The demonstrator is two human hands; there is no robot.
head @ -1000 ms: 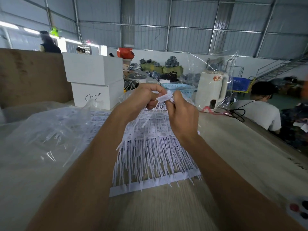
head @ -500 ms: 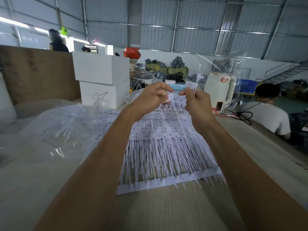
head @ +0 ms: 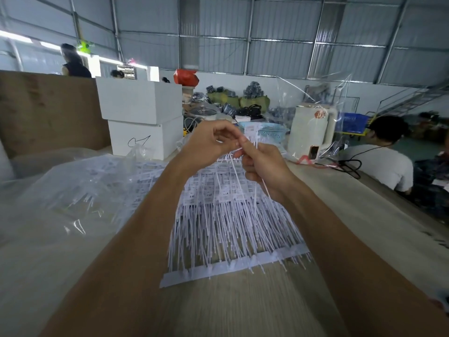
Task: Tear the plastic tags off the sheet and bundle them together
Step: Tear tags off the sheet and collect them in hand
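Warehouse bench [head: 243, 310]; hands [head: 239, 152] hide pinched tags [head: 251, 133]

Dim, flat, bluish indoor light. Brightest source is a strip of overexposed windows [head: 102, 57] at upper left, blown to white. Shadows on the wooden table [head: 243, 307] soft and faint. Specular glints on the clear plastic bag [head: 73, 198] at left. Strong wide-angle bending at edges; forearms stretched. Background soft, right edge smeared; fine detail mushy throughout.
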